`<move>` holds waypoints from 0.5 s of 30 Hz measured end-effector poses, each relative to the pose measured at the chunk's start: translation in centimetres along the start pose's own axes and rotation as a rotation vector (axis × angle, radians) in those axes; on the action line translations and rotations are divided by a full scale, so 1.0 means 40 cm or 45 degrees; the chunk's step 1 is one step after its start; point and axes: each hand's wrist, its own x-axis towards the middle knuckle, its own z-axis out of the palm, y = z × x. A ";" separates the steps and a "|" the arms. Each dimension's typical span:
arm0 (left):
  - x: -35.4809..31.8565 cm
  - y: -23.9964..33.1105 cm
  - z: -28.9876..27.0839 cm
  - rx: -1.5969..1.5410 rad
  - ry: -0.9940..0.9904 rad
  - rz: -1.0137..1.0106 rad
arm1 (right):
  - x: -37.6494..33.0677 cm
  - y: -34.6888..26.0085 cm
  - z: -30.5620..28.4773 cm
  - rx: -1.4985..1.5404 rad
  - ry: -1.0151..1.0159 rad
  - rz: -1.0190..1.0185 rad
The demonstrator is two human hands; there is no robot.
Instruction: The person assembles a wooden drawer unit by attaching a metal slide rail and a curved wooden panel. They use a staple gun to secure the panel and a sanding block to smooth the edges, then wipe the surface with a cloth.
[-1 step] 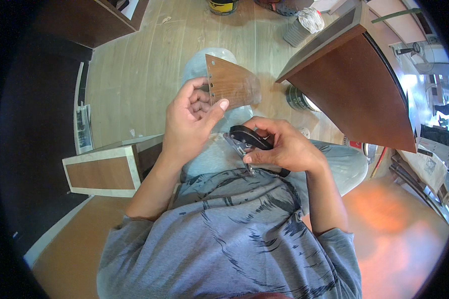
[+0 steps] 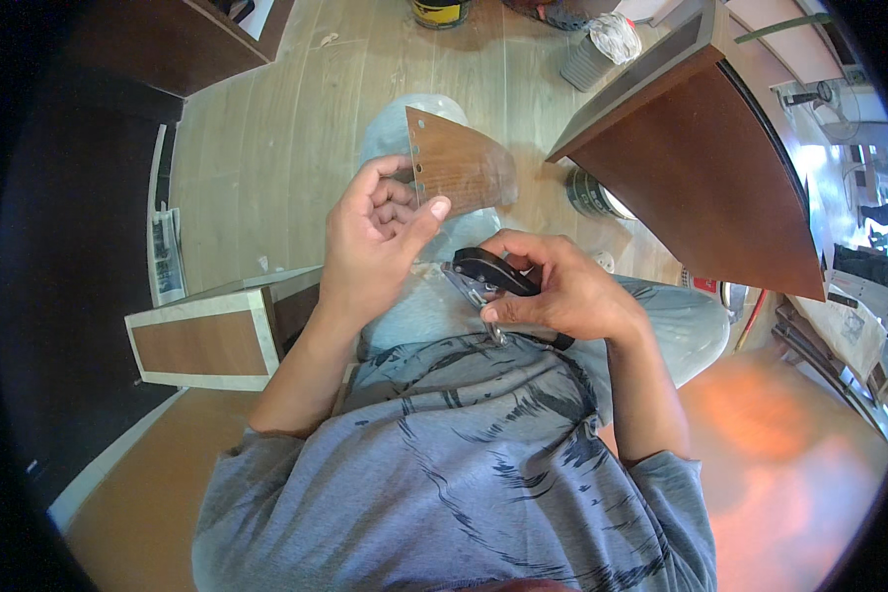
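My left hand (image 2: 375,242) pinches a thin brown wood-grain sheet (image 2: 461,170) by its lower left corner, thumb on top. The sheet stands tilted above my knees and has a row of small round holes along its left edge. My right hand (image 2: 562,291) is closed around a black-handled metal hand tool (image 2: 488,276). The tool's shiny metal end points left and sits just below the sheet, close to my left thumb. Both hands are over my lap, in front of my grey patterned shirt.
A large brown panel with a grey edge (image 2: 705,163) leans at the right. A brown box with white edges (image 2: 202,340) stands at my left. On the plank floor lie a metal tin (image 2: 594,194), a yellow-lidded can (image 2: 440,12) and a grey cup stuffed with paper (image 2: 602,44).
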 end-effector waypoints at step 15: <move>-0.098 -0.056 -0.045 -0.222 -0.420 -0.266 | 0.008 -0.013 -0.011 -0.334 0.103 -0.176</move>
